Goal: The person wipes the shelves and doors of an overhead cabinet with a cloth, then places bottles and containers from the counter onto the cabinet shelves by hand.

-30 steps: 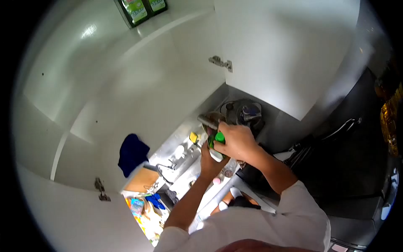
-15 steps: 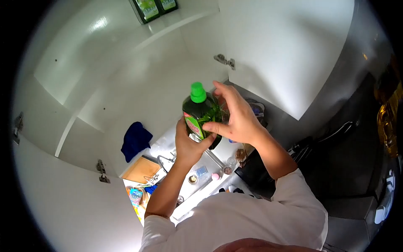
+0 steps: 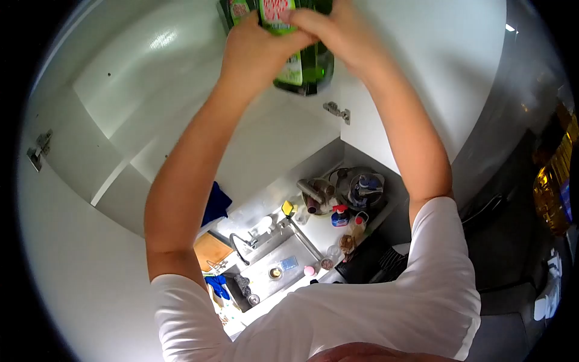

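Observation:
A green dish soap bottle (image 3: pixel 294 70) is raised high in front of the open cabinet, its base pointing down toward me. My left hand (image 3: pixel 259 51) wraps its left side, and my right hand (image 3: pixel 344 33) grips the right side with the thumb across the front. The cap is out of frame above. Close beside it on the left, partly hidden by my left hand, stands another green bottle (image 3: pixel 232 11) with a similar label.
An open cabinet door (image 3: pixel 416 78) with a metal hinge (image 3: pixel 336 112) is to the right. Below lie a sink (image 3: pixel 289 253) with a faucet (image 3: pixel 240 246), a blue cloth (image 3: pixel 216 204), a red-topped spray bottle (image 3: pixel 340 216) and a wooden board (image 3: pixel 211 250).
Both hands have lifted the bottle up and away from my chest to the shelf's height, near the other bottle. My right hand has closed round it, and my arms are stretched further out.

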`<action>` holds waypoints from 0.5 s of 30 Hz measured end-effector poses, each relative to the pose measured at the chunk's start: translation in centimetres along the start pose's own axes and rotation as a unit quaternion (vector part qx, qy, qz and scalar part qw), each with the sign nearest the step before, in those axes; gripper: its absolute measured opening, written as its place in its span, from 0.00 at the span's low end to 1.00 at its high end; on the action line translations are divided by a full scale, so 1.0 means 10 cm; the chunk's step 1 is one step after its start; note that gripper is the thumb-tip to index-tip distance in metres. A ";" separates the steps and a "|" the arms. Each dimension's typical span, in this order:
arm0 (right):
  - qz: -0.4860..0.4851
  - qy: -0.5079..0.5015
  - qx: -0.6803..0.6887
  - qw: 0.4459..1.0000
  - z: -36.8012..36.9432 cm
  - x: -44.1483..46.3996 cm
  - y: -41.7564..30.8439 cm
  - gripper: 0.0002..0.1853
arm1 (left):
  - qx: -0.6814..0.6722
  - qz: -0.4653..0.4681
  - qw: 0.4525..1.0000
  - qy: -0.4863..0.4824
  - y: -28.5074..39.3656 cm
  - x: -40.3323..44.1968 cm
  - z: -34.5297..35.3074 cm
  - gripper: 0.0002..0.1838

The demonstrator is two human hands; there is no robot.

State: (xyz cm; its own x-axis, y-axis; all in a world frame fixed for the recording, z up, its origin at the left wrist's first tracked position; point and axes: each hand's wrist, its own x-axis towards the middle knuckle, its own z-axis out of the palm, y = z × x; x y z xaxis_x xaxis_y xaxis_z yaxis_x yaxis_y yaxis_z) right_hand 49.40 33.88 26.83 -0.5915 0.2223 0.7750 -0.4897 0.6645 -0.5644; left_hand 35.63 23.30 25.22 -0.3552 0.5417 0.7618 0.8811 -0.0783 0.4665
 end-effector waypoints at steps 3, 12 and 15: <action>-0.030 0.075 -0.067 0.994 -0.03 0.44 0.16 0.27 | -0.006 0.041 0.999 -0.034 0.12 0.32 -0.08 0.35; 0.049 0.122 -0.278 0.952 0.03 1.15 1.03 0.30 | 0.135 -0.061 0.965 -0.218 -0.62 0.57 -0.07 0.43; 0.040 0.091 -0.034 0.994 0.01 1.55 1.86 0.33 | 0.173 -0.049 0.957 -0.228 -0.53 0.39 -0.19 0.45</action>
State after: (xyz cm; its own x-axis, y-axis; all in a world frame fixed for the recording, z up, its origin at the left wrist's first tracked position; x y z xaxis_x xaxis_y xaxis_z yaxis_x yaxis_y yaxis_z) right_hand 31.05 49.58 28.29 -0.4981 0.3975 0.7707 -0.3976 0.6852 -0.6103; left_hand 28.98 24.24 26.52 -0.3378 0.8471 0.4103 0.9292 0.2308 0.2887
